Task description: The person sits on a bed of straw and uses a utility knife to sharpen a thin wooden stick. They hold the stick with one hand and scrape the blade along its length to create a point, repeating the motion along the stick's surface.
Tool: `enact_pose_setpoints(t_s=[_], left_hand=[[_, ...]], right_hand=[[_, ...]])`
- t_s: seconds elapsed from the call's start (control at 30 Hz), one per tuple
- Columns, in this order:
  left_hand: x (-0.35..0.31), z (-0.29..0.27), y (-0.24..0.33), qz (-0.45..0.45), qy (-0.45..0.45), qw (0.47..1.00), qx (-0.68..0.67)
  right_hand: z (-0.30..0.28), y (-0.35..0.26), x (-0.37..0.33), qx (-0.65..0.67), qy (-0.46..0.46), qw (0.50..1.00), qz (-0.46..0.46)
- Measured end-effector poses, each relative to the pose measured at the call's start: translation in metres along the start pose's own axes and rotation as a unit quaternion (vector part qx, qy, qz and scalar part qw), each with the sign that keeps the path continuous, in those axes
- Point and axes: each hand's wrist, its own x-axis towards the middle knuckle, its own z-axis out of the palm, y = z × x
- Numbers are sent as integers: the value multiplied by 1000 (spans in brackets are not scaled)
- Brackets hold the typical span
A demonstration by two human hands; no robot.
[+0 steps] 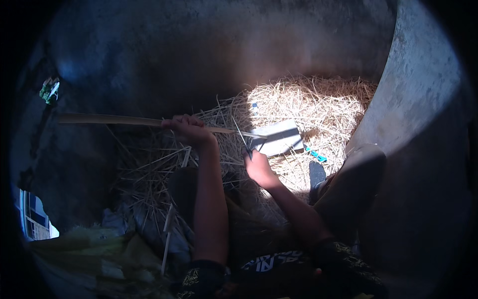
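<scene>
My left hand (193, 131) is closed around a long pale strip (114, 119) of wood or bamboo. The strip runs out far to the left, and its narrower end reaches right, over a flat pale board (283, 141). In my right hand (260, 170) is the dark handle of a knife. Its thin blade (240, 130) points up and crosses the strip near the narrow end; whether the two touch I cannot tell. The board lies on the shavings, half in sun and half in shadow.
Pale curly shavings (323, 102) cover the ground, brightly lit at the right. A blue tool (315, 155) lies right of the board. Dark walls rise behind, and a curved grey wall (418, 74) stands at the right. Yellowish sacking (99, 259) is at the lower left.
</scene>
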Motion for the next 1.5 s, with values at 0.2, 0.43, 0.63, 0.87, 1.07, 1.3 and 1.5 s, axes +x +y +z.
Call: enact_pose_setpoints(t_s=[0.2,0.43,0.63,0.87,1.07,1.3,1.5], left_hand=[[-6,3,4,16,11,999,32],[5,-2,6,-5,44,998,53],[-3,-2,2,-15,-36,999,20],[-2,-5,6,-26,-18,1000,-2],[-5,-5,-1,-4,-112,993,39],[-4,-7,2,-30,-151,988,-8],[-17,-2,7,-68,-99,993,-18]], right_hand=[[4,14,-8,56,8,997,-60],[12,37,-2,-26,52,998,-12],[-9,0,-9,-22,32,997,-70],[13,166,2,-21,18,974,226],[32,155,13,-22,131,984,119],[11,42,19,101,-12,994,-42],[35,86,20,226,1,974,-3]])
